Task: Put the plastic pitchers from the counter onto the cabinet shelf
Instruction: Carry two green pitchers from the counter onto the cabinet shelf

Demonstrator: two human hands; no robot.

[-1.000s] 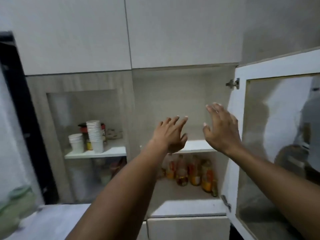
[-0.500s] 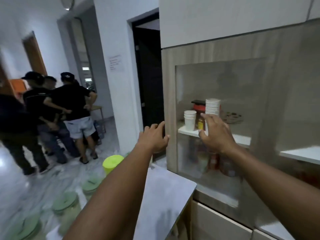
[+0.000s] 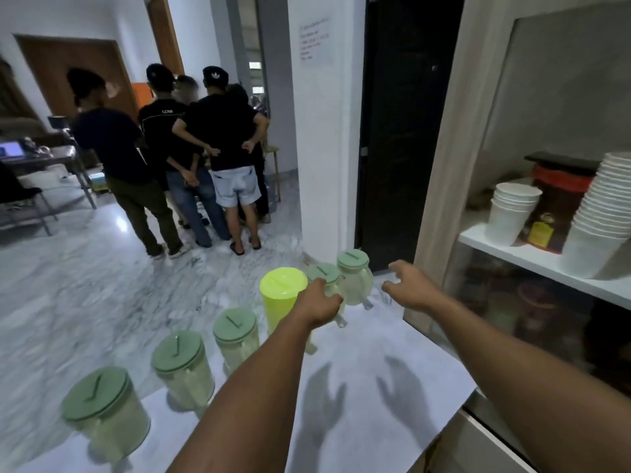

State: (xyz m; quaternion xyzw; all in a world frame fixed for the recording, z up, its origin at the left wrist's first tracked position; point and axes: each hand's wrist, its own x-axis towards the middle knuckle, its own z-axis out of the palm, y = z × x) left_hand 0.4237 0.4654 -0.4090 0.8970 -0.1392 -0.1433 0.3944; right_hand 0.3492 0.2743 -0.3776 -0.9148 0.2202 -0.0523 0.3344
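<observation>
Hands dropped from shelf height to counter (image 3: pixel 358 387); view swung left. Left hand (image 3: pixel 319 303) closed around far pitcher (image 3: pixel 326 281); right hand (image 3: pixel 411 291) spread wide, empty, near farthest pitcher (image 3: pixel 355 278). Grip handles, lift straight up. Four more pitchers along left edge: nearest pitcher (image 3: pixel 106 404) leftmost, yellow pitcher (image 3: pixel 281 298) crowding left hand. Cabinet shelf (image 3: pixel 546 264) right holds cup stacks (image 3: pixel 512 213). People (image 3: pixel 218 148) beyond.

Six pitchers (image 3: pixel 235 332) stand in a row along the left edge of the counter (image 3: pixel 372 397); the cabinet shelf (image 3: pixel 546 264) is right.
</observation>
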